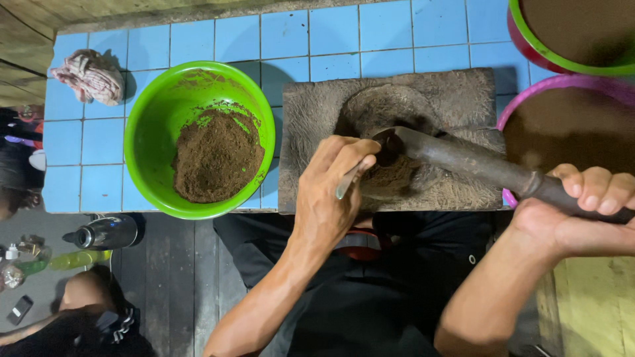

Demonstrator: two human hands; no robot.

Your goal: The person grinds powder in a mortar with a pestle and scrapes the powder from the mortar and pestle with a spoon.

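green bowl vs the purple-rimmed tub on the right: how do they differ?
The green bowl lies wholly in view left of the stone mortar block; the purple-rimmed tub is cut by the right edge and partly behind the right hand.
The green bowl holds a loose heap with bare smeared wall around it; the purple-rimmed tub's brown contents look flat, reaching the rim.
Both are round, holding brown material, on the blue tiled surface.

Lighting: bright overhead source, even on the blue-tiled bench (99, 142); soft shadows beside the green bowl (149, 125). Floor below dim. Focus sharp centrally; corners slightly stretched, darker.
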